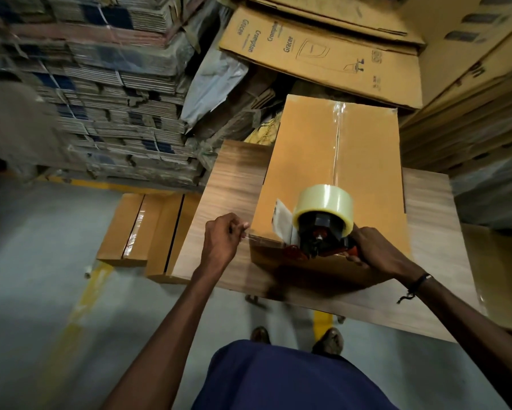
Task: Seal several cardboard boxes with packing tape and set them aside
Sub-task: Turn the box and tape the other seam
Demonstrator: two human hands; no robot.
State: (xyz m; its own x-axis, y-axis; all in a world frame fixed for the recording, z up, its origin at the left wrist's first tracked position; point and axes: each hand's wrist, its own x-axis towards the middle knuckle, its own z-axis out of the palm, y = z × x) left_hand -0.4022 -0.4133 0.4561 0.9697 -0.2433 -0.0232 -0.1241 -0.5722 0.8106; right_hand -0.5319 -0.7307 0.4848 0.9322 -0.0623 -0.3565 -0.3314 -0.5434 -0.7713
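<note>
A closed brown cardboard box [305, 161] lies on a wooden table [237, 184], with a strip of clear tape running down its middle seam. At the box's near edge sits a tape dispenser [323, 229] carrying a roll of clear tape; my right hand [373, 250] grips its handle. My left hand [222, 238] pinches the free end of the tape at the box's near left corner, and the strip is stretched between that hand and the dispenser.
Two taped brown boxes [148, 229] stand on the grey floor left of the table. Bundles of flattened cartons [107, 84] are stacked high at the left and back. Large printed cartons [323, 51] rise behind and to the right. My feet stand at the table's near edge.
</note>
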